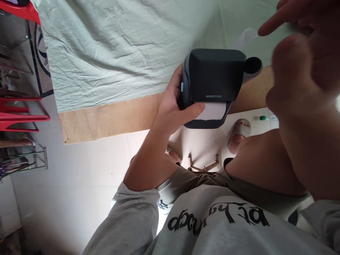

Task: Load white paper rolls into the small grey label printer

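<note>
A dark blue-grey, boxy case (216, 76) with a black front and small pale lettering is tilted over the table's near edge. My left hand (183, 106) grips its left side, the thumb lying across a white panel (214, 111) low on the front. What kind of case it is, I cannot tell. From its right side sticks out a grey tube-like loop (252, 67) with a dark inside. At the upper right is my right hand (300, 60), open, index finger stretched out and thumb apart. Near that fingertip a pale, translucent strip (245, 38) rises behind the case.
A wrinkled pale green cloth (119, 53) covers the table, whose bare wooden edge (111, 122) faces me. Red plastic chairs (21, 113) and a metal-framed rack (39, 159) stand at the left. Below are my legs, sandals and a green-capped object (262, 118) on the tiled floor.
</note>
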Demonstrator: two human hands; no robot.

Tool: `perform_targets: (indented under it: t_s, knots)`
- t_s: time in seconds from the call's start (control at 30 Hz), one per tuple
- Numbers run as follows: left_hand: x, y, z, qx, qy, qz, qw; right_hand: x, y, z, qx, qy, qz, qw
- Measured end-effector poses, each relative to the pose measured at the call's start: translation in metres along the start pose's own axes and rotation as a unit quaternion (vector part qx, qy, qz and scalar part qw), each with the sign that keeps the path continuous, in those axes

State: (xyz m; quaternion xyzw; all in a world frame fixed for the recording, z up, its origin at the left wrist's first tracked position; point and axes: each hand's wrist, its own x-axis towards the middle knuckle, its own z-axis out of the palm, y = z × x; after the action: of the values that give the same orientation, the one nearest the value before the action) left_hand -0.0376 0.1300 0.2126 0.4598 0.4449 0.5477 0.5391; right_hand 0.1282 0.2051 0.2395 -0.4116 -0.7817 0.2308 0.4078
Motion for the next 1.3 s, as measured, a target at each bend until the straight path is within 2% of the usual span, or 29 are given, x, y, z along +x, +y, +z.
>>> perform_targets:
  t_s: [0.07,0.13,0.2,0.3,0.63,0.73,0.87,1.03,1.3]
  knots:
    - [0.000,0.004,0.005,-0.023,0.012,0.004,1.000,-0.002,0.000,-0.002,-0.095,-0.054,-0.078,0.991]
    - [0.000,0.009,0.011,-0.047,0.051,-0.008,0.998,-0.004,0.001,-0.003,-0.176,-0.105,-0.120,0.971]
    - [0.000,0.012,0.016,-0.070,0.079,-0.042,0.994,-0.006,0.000,-0.003,-0.225,-0.132,-0.127,0.957]
    - [0.001,0.014,0.017,-0.107,0.063,-0.072,0.990,-0.007,-0.003,0.000,-0.268,-0.148,-0.114,0.945]
    - [0.000,0.013,0.018,-0.140,0.072,0.002,0.988,-0.008,-0.005,0.002,-0.292,-0.154,-0.098,0.939]
    - [0.000,0.013,0.019,-0.149,0.091,-0.020,0.985,-0.009,-0.002,0.001,-0.294,-0.155,-0.109,0.937]
    - [0.001,0.011,0.015,-0.186,0.069,-0.062,0.978,-0.011,-0.001,0.001,-0.285,-0.163,-0.129,0.936]
    - [0.002,0.014,0.011,-0.242,0.041,-0.032,0.969,-0.013,-0.005,0.000,-0.282,-0.164,-0.142,0.935]
    - [0.004,0.015,0.008,-0.214,0.038,-0.036,0.975,-0.008,-0.001,-0.002,-0.273,-0.165,-0.158,0.934]
